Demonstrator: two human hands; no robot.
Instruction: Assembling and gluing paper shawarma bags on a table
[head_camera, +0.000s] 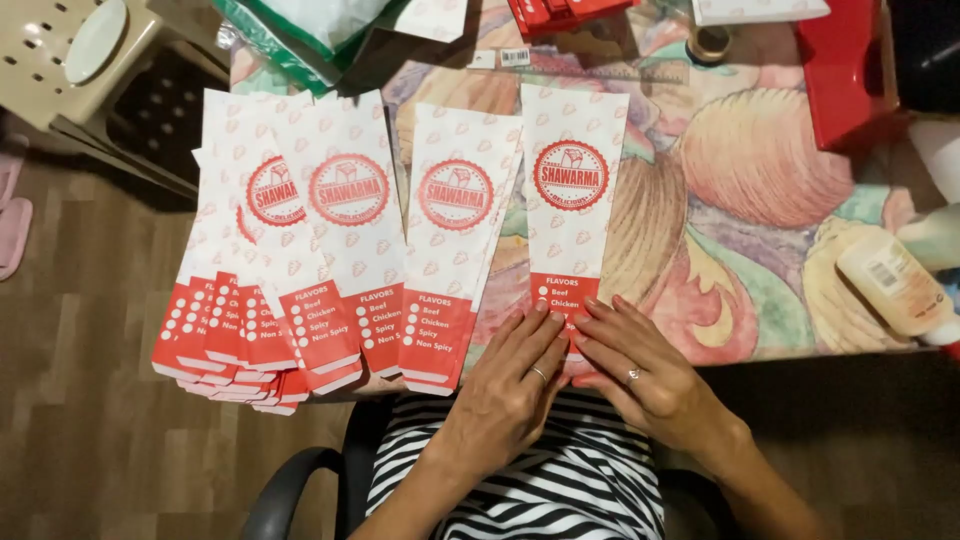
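Several long white paper bags with red round emblems and red bottom panels lie in a fanned row on the table edge. The rightmost paper bag lies apart from the rest. My left hand and my right hand both press flat on its red lower end, fingers spread, each with a ring. Next to it lies a second bag, and further left an overlapping stack of bags hangs over the table's edge.
The table has a colourful patterned cloth. A tan bottle lies at the right edge, a red box and a tape roll at the back. A beige plastic stool stands at the far left on the wooden floor.
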